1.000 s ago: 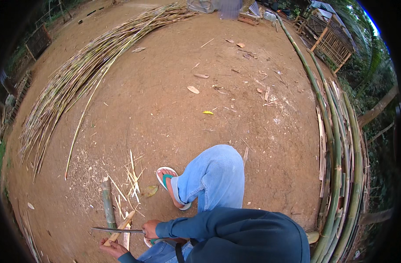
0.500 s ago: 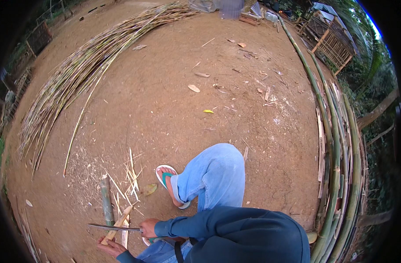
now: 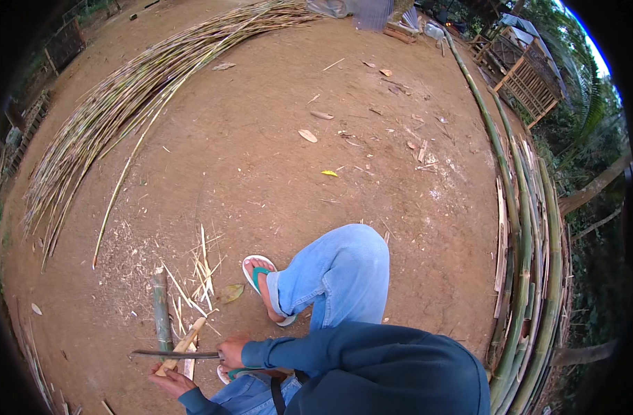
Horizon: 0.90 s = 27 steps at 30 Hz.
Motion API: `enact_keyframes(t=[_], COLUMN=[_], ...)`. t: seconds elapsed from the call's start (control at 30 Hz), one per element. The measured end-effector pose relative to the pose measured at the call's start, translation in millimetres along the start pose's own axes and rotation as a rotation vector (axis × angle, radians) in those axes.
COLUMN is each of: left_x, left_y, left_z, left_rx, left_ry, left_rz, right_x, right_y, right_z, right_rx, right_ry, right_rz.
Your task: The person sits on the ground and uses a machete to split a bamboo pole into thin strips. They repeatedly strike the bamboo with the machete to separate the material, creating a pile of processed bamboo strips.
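My left hand [image 3: 170, 382] is closed round the lower end of a pale split bamboo piece [image 3: 188, 337], which slants up and to the right. In my right hand [image 3: 232, 351] is the handle of a long dark-bladed knife [image 3: 166, 354]. Its blade points left and crosses the bamboo piece just above my left fingers; whether it cuts in cannot be made out. Behind them a short green bamboo section [image 3: 161, 311] lies on the ground. Thin split strips [image 3: 204, 270] are scattered next to it.
A big bundle of thin stalks [image 3: 133, 90] curves across the far left. Long green bamboo poles [image 3: 526, 256] line the right side. Pale shavings [image 3: 126, 263] and dry leaves [image 3: 307, 135] dot the dirt ground. My sandalled foot [image 3: 262, 280] stands right of the strips.
The knife and both hands have shifted slightly left in the picture, and the blade now lies closer to level. Both grips stay the same. The whole view has tilted a little.
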<state>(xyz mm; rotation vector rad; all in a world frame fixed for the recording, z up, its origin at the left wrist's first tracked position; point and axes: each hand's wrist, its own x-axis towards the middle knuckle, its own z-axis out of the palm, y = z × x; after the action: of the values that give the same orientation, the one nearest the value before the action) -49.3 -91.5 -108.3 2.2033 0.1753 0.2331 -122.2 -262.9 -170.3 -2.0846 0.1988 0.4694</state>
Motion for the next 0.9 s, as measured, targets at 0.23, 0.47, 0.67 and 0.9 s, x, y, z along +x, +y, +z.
enact_keyframes(t=[0.23,0.47,0.67,0.9], left_x=[0.7,-1.9,1.7,-2.6], left_y=[-13.4,1.9,-4.6,17.6], left_z=[1.3,4.6,6.3,0.2], left_rx=[0.072,-0.014,-0.133,0.002], left_ry=[-0.025,-0.041,0.049,-0.001], left_rz=[0.137,0.054,0.058,0.009], right_x=[38.4,24.9,25.6,32.8], right_y=[61.9,63.0,45.9,80.7], right_z=[26.3,18.0,16.9,38.5], right_rx=[-0.044,0.003,-0.114,0.01], right_ry=[-0.058,-0.109,-0.093,-0.111], right_rz=[0.239,0.237,0.256,0.253])
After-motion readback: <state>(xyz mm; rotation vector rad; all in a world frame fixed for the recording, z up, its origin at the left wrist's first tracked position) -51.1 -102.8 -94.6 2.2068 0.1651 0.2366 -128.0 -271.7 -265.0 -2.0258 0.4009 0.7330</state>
